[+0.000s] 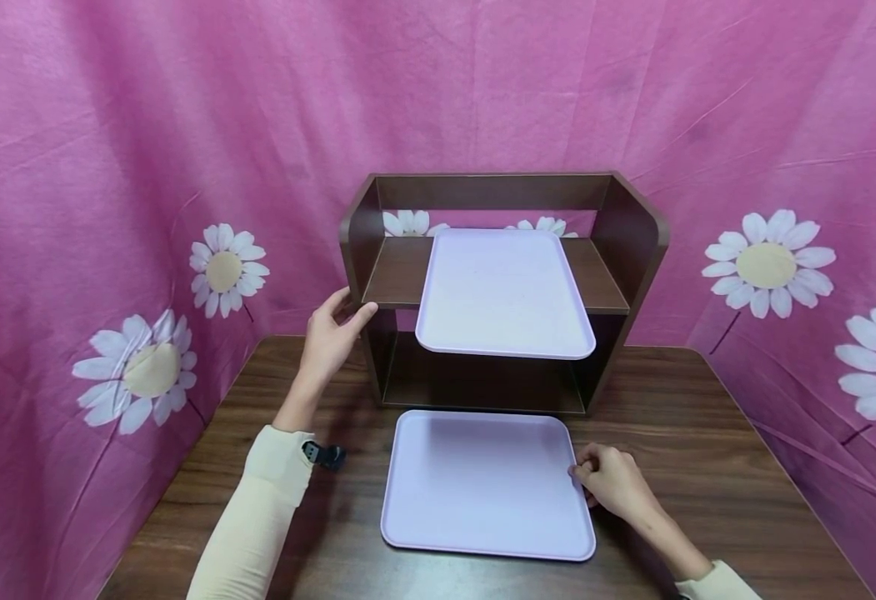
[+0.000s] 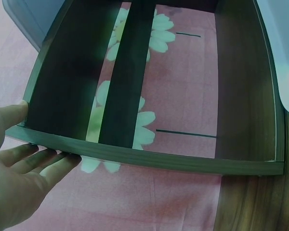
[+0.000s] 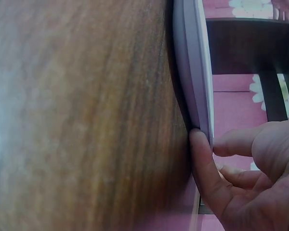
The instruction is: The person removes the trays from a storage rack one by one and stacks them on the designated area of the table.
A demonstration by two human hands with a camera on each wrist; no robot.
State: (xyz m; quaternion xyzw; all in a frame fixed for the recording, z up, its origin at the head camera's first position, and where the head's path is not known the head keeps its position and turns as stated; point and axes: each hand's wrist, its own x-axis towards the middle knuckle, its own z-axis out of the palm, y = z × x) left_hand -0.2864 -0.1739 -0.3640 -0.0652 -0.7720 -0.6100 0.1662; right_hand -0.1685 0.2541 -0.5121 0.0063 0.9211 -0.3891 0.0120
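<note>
A dark brown two-level wooden shelf (image 1: 498, 185) stands at the back of the table. My left hand (image 1: 330, 333) grips its left side panel at middle-board height, with the thumb on the front edge and the fingers against the outer face (image 2: 26, 180). One pale lilac tray (image 1: 503, 292) lies on the middle board, its near end jutting out past the front edge. A second lilac tray (image 1: 486, 483) rests on the table before the shelf. At that tray's right rim, my right hand (image 1: 613, 479) pinches the edge between thumb and fingers, also seen around the tray rim (image 3: 197, 77).
The wood-grain table (image 1: 708, 467) extends to both sides of the shelf. Pink cloth (image 1: 483, 92) printed with white daisies hangs behind and at both sides. A dark wrist strap (image 1: 323, 454) shows at the left sleeve.
</note>
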